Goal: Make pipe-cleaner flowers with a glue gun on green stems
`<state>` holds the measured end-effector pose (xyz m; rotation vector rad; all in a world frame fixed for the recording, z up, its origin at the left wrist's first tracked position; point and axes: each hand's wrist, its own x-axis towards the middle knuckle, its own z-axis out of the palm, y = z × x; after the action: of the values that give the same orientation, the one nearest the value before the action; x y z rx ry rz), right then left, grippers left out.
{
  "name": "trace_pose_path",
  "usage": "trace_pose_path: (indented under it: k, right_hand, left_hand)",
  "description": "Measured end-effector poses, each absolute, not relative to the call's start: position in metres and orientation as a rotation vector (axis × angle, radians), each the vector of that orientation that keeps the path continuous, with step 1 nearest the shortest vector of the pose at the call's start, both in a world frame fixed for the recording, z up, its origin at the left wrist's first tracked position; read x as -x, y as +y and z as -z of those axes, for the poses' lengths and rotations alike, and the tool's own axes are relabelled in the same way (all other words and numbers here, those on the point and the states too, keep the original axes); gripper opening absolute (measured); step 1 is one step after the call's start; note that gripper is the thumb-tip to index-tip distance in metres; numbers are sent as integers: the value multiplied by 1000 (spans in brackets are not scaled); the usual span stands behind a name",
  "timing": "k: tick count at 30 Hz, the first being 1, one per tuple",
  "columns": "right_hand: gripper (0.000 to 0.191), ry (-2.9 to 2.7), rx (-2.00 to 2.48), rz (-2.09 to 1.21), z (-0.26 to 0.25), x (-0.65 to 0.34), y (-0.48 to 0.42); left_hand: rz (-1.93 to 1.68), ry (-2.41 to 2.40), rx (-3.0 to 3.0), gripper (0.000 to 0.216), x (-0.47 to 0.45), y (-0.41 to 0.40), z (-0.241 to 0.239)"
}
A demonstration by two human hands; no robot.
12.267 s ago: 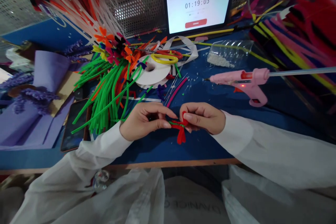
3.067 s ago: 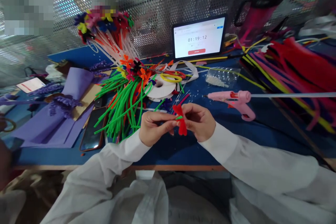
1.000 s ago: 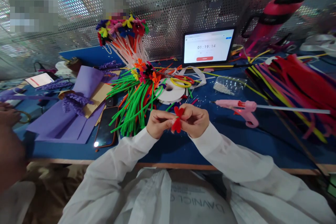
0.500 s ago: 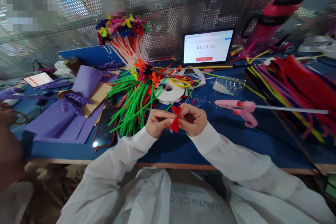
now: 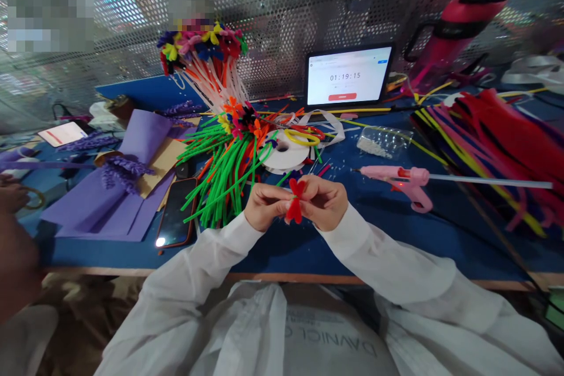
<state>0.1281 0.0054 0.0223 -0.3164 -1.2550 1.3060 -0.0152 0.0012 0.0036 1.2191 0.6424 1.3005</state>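
Between my two hands, a small red pipe-cleaner flower (image 5: 295, 211) is held up over the near part of the blue table. My left hand (image 5: 267, 205) pinches it from the left with thumb and forefinger. From the right, my right hand (image 5: 326, 202) grips its petals the same way. A trace of green shows at the flower's middle; the rest of its centre is hidden by fingertips. Just behind my hands lies a white spool (image 5: 286, 155). Green pipe cleaners (image 5: 224, 182) are heaped to the left of them, and a pink glue gun (image 5: 403, 179) lies to the right.
Finished pipe-cleaner flowers (image 5: 205, 47) stand bunched at the back. A tablet (image 5: 350, 76) shows a timer. Colourful pipe cleaners (image 5: 493, 147) and a pink bottle (image 5: 453, 35) are at right. Purple paper (image 5: 101, 205), a phone (image 5: 176, 211) and another person's hand (image 5: 13, 194) are at left.
Both hands keep the same pinch on the red flower, which has shifted only very slightly. The view has tilted a touch; nothing else has visibly moved.
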Motion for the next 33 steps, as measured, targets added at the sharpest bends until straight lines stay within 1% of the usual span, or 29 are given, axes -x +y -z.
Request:
trace_pose_path:
  k: [4,11,15,18,22,27,33]
  right_hand:
    - [27,-1238,300,-1346,-21,-128,4]
    - [23,-1214,268,-1355,-21,-128,4]
    - [23,-1140,334,-1415,-18,-128,7]
    - [27,-982,465,-1497,-12,-127,14]
    - [33,-808,614,-1578,-1,-126,26]
    - [35,-766,612,-1628,2,-125,35]
    - [36,-749,565,-1687,-7,-124,29]
  left_hand:
    - [-1308,645,-1219,21,14,0,-5]
    - [-1294,639,-1188,21,13,0,-4]
    - [-1290,651,-1142,20,10,2,-4]
    - [-1294,675,-1108,18,8,2,-6]
    - [-1268,750,-1085,26,6,0,-10]
    - [-1236,833,-1060,32,6,0,-17]
    - [-1176,904,-1040,35,8,6,-19]
